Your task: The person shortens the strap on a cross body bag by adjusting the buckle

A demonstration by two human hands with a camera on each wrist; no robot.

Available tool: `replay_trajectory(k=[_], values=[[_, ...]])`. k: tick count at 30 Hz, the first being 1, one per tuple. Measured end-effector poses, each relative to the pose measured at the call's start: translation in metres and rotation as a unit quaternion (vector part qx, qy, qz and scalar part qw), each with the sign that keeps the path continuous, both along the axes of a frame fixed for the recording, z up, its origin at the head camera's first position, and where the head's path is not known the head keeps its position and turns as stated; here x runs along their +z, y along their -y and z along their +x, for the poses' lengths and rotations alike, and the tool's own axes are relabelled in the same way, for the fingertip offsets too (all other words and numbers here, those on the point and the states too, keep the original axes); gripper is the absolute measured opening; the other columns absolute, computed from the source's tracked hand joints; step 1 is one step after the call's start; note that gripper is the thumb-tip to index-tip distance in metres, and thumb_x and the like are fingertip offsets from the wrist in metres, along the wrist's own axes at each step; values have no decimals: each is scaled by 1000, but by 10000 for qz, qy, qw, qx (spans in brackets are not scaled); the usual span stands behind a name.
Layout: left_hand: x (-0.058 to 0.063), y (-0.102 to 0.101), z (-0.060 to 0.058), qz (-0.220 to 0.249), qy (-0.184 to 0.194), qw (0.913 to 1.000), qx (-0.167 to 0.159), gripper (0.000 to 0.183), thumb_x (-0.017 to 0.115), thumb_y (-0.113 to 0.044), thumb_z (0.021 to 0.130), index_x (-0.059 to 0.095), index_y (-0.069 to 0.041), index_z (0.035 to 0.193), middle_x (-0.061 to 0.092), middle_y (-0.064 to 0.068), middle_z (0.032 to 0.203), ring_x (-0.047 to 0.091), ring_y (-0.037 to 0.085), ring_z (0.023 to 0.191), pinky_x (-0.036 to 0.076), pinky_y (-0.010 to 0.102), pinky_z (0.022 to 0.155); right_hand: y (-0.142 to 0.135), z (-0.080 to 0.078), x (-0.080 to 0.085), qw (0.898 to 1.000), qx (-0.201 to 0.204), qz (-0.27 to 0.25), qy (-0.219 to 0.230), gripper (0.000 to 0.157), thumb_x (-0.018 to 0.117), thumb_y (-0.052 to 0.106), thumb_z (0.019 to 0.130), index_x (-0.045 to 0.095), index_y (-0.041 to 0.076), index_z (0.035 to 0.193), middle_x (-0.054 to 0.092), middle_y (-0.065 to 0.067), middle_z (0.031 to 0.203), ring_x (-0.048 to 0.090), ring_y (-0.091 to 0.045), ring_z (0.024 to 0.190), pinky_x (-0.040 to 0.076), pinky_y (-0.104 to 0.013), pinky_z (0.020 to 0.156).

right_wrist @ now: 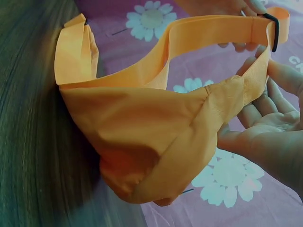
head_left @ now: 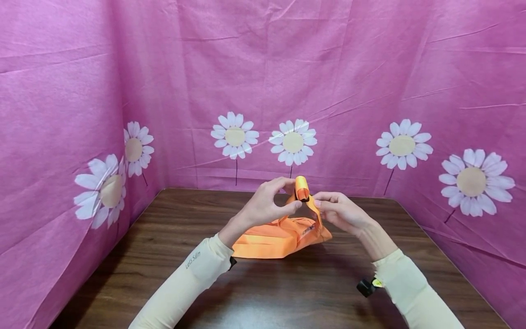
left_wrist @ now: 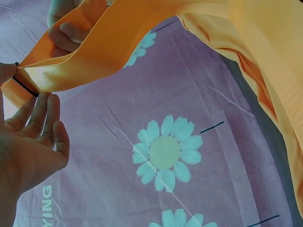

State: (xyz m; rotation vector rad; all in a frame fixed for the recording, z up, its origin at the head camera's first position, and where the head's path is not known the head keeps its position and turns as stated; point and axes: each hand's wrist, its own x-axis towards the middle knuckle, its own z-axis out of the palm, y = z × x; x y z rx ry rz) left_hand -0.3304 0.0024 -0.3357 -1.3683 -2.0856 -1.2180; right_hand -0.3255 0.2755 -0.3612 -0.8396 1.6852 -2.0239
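An orange fabric bag [head_left: 267, 240] lies on the table with its wide strap [right_wrist: 208, 30] raised in a loop. Near the top of the loop the strap passes through a black slider buckle [right_wrist: 275, 32], and a short fold of webbing [head_left: 302, 185] curls above it. My left hand [head_left: 263, 201] grips the strap at the buckle, thumb below and fingers behind. On the other side my right hand [head_left: 343, 210] pinches the strap between thumb and fingers, just right of the buckle. Small dark print [head_left: 308, 230] shows on the bag's side.
The dark wood table [head_left: 304, 288] is enclosed by a pink cloth [head_left: 328, 68] with white daisies on three sides. Pale sleeves [head_left: 181, 278] cover both forearms. A black wrist camera [head_left: 365, 288] juts from the right sleeve, close over the table.
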Motion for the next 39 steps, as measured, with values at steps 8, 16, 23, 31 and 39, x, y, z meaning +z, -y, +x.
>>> replay_trajectory(k=[8, 16, 23, 31, 39], values=[[-2, -4, 0, -181, 123, 9997, -53, 46, 80, -27, 89, 63, -11, 129, 65, -6, 105, 60, 8, 99, 50, 35, 94, 8, 3, 2, 9995, 66, -306, 71, 23, 47, 2, 107, 70, 2, 109, 64, -5, 97, 59, -16, 88, 50, -30, 79], [-3, -4, 1, -274, 29, 9996, 23, 44, 78, -27, 90, 64, -10, 128, 65, -6, 104, 60, 8, 99, 50, 31, 93, 10, 0, -3, 9993, 50, -364, 105, 26, 43, 2, 108, 68, 3, 112, 66, -7, 102, 61, -17, 90, 51, -31, 79], [-4, -3, -1, -139, -116, 9998, 47, 43, 76, -28, 92, 65, -9, 129, 65, -7, 102, 62, 10, 99, 48, 28, 94, 4, -4, -8, 9990, -349, -28, 266, 24, 46, 8, 109, 69, 1, 116, 65, -9, 108, 63, -19, 96, 54, -33, 85], [1, 4, -4, 214, -196, 9995, 105, 37, 74, -28, 93, 66, -10, 124, 64, -7, 102, 62, 16, 97, 49, 32, 91, -13, -9, -11, 9975, 270, 612, -238, 27, 46, 5, 108, 62, -9, 124, 69, -17, 107, 67, -26, 100, 52, -43, 93], [1, 6, -3, 308, 63, 9994, 143, 36, 73, -30, 93, 66, -14, 124, 64, -9, 104, 63, 19, 99, 49, 32, 90, -11, -11, -14, 9976, 553, 352, -227, 24, 45, -5, 104, 67, -2, 114, 68, -9, 99, 64, -19, 93, 53, -35, 87]])
